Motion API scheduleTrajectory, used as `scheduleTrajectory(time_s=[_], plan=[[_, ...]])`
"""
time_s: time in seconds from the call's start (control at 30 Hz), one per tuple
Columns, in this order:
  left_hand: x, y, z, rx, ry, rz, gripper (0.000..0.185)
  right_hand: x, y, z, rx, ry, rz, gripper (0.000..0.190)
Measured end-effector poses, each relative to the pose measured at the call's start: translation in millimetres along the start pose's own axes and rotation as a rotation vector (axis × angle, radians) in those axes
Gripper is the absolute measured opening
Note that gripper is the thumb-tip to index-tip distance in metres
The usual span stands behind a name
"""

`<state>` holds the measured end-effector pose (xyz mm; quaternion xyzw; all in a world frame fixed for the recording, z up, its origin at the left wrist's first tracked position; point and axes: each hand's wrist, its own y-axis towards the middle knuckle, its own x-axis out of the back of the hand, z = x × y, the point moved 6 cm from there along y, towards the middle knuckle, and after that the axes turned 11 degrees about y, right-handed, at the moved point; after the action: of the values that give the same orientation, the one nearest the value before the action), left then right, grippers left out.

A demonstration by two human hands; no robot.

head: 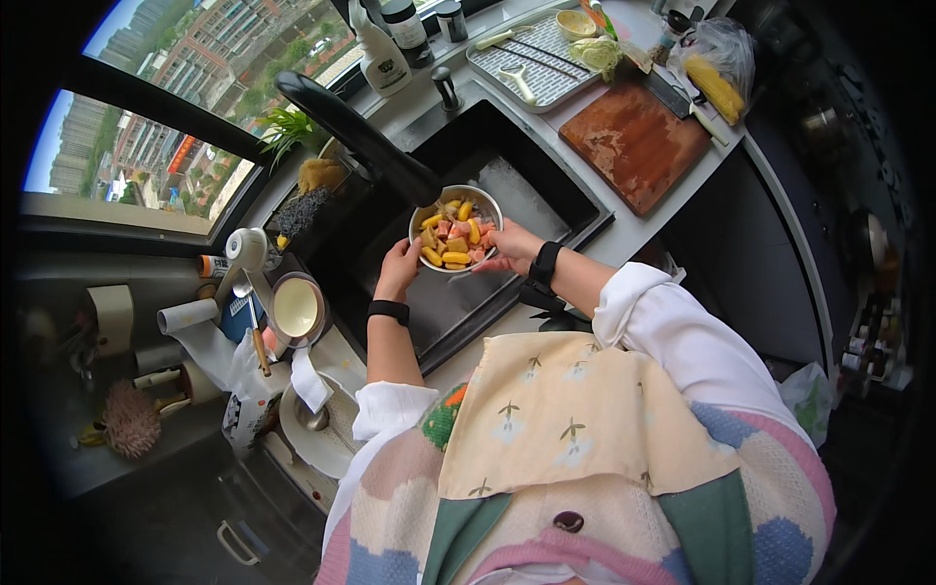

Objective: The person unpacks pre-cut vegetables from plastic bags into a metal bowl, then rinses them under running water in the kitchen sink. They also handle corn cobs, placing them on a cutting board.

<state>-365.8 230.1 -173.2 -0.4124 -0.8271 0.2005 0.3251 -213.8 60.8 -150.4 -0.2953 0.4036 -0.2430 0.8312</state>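
Observation:
Between both hands, a white-rimmed round bowl [499, 212] is held above the black sink [446, 314]. Inside it lie cut food pieces [458, 235]: yellow rounded chunks, pinkish-orange pieces and tan cubes. My left hand [399, 265] grips the bowl's left side, and a black band circles that wrist. On the right side of the rim, my right hand [514, 247] has its fingers along and under the bowl; that wrist wears a black watch-like band. The end of the black faucet [420, 179] reaches to just above the bowl's upper left edge.
Right of the sink lies a wooden cutting board [632, 142], with a knife [669, 95] at its far edge. A draining tray [534, 55] holds a peeler [519, 84] and chopsticks. A spray bottle [384, 66] stands behind the sink. Leftward are a cream-coloured bowl [296, 307] and a paper towel roll [188, 316].

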Motion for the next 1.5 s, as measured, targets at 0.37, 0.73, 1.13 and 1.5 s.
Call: scheduleTrajectory(time_s=[0.37, 0.73, 1.13, 1.5], plan=[[-72.5, 58.4, 66.6, 0.198, -0.352, 0.164, 0.028, 46.3, 18.3, 22.5, -0.048, -0.784, -0.303, 0.083], [-119.3, 115.0, 163.2, 0.324, -0.354, 0.156, 0.057, 91.5, -32.0, 61.3, 0.287, -0.847, -0.366, 0.074], [-73.4, 84.8, 101.4, 0.348, -0.386, 0.031, 0.044, 85.4, -37.9, 60.9, 0.335, -0.82, -0.287, 0.054], [-42.2, -4.9, -32.3, -0.001, -0.744, -0.047, 0.027, -6.0, -1.2, 65.6, 0.319, -0.778, -0.044, 0.028]])
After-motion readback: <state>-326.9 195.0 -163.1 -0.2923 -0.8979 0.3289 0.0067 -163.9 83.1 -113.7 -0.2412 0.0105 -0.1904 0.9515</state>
